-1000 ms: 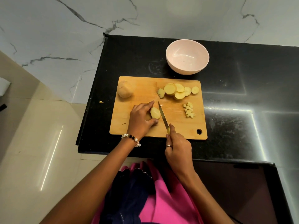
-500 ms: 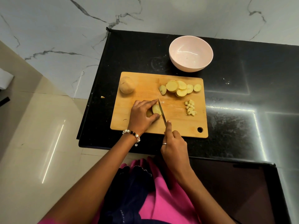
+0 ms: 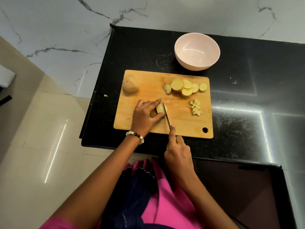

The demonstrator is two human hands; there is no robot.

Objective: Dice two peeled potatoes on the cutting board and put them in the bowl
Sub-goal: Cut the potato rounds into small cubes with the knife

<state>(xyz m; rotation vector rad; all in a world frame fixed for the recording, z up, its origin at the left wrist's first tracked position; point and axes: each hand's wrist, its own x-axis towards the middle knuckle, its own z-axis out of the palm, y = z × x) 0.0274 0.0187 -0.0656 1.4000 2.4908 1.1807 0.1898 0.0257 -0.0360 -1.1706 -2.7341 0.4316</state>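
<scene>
A wooden cutting board [image 3: 145, 80] lies on the black counter. My left hand [image 3: 146, 116] grips a potato piece [image 3: 159, 108] near the board's middle. My right hand [image 3: 179, 152] holds a knife [image 3: 166, 115], index finger along the spine, with the blade set into the potato piece. A whole peeled potato [image 3: 130, 83] rests at the board's far left corner. Several round slices [image 3: 184, 87] are stacked at the far right, and a small heap of diced bits [image 3: 195, 107] lies on the right side. The empty pink bowl [image 3: 197, 51] stands behind the board.
A tiny potato scrap [image 3: 106, 95] lies on the black counter [image 3: 247, 80] left of the board. The counter's left edge drops to a beige tiled floor [image 3: 33, 146]. A marble wall runs behind. My pink and navy clothing is below the front edge.
The knife blade has moved left from beside the potato piece onto it and is now cutting into it. My left hand has kept its hold on the piece.
</scene>
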